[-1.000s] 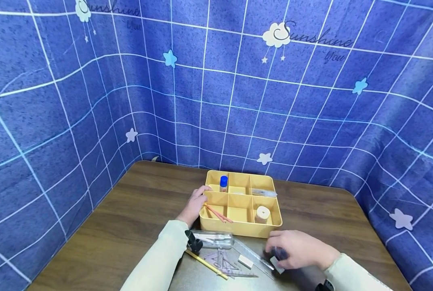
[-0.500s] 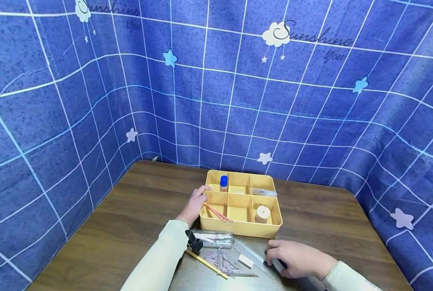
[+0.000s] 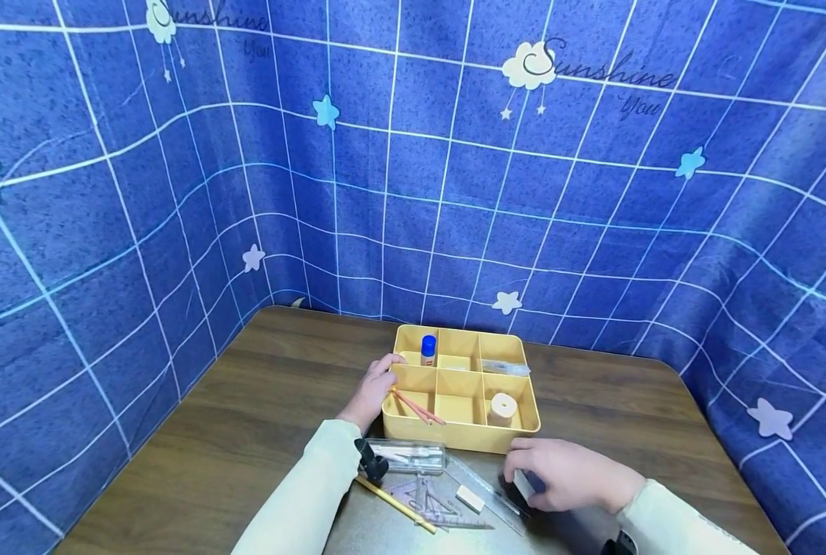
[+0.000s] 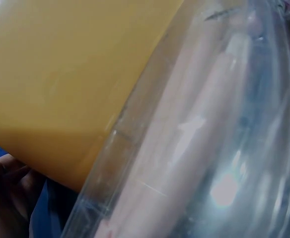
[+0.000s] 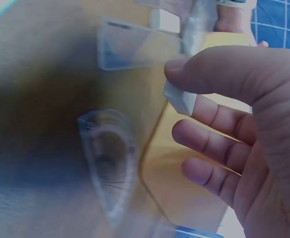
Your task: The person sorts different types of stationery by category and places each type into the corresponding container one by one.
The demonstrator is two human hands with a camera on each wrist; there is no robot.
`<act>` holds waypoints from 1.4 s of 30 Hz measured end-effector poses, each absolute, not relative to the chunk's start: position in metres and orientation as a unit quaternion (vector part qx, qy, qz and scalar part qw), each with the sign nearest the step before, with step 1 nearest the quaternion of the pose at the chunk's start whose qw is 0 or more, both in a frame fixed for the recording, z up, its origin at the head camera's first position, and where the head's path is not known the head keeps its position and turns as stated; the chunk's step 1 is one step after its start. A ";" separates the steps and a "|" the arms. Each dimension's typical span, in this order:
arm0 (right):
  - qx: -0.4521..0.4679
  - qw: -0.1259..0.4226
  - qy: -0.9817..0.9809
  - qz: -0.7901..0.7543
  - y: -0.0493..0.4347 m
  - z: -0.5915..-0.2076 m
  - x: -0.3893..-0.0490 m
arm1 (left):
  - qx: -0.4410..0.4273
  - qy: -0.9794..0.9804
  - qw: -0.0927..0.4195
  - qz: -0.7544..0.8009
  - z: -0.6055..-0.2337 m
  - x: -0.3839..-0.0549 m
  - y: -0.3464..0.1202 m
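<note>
R hand (image 3: 567,472) pinches sm. white rect. block (image 5: 182,102) by near right corner of yellow plastic 6-compartment box (image 3: 454,437) on brown woodgrain counter (image 3: 614,401). L hand (image 3: 370,391) touches box's left rim; can't tell if that grip's spread.

Pale greenish-white left sleeve (image 3: 302,489) with rounded black wrist camera (image 3: 373,462), lower centre; matching right sleeve (image 3: 676,518) with black wrist device (image 3: 621,545), lower right.

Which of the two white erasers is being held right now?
The held eraser is pinched in the right hand; the loose eraser lies on the table near the clear ruler.
</note>
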State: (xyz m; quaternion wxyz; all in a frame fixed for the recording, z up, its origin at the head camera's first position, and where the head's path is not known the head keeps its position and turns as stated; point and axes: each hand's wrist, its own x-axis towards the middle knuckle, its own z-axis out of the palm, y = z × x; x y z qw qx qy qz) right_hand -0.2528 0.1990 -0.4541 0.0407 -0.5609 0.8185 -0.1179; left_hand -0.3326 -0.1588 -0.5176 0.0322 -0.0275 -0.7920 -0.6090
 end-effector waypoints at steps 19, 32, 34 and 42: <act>-0.518 0.009 0.840 -0.160 0.142 -0.403 -0.307 | -0.045 -0.804 0.061 -0.590 -0.518 -0.334 -0.159; -0.416 0.020 0.892 -0.176 0.117 -0.398 -0.366 | -0.045 -0.807 0.066 -0.585 -0.514 -0.331 -0.157; -0.393 0.023 0.901 -0.182 0.114 -0.400 -0.372 | -0.048 -0.810 0.071 -0.580 -0.513 -0.331 -0.157; -0.347 0.009 0.921 -0.178 0.100 -0.415 -0.398 | -0.051 -0.810 0.075 -0.579 -0.513 -0.330 -0.158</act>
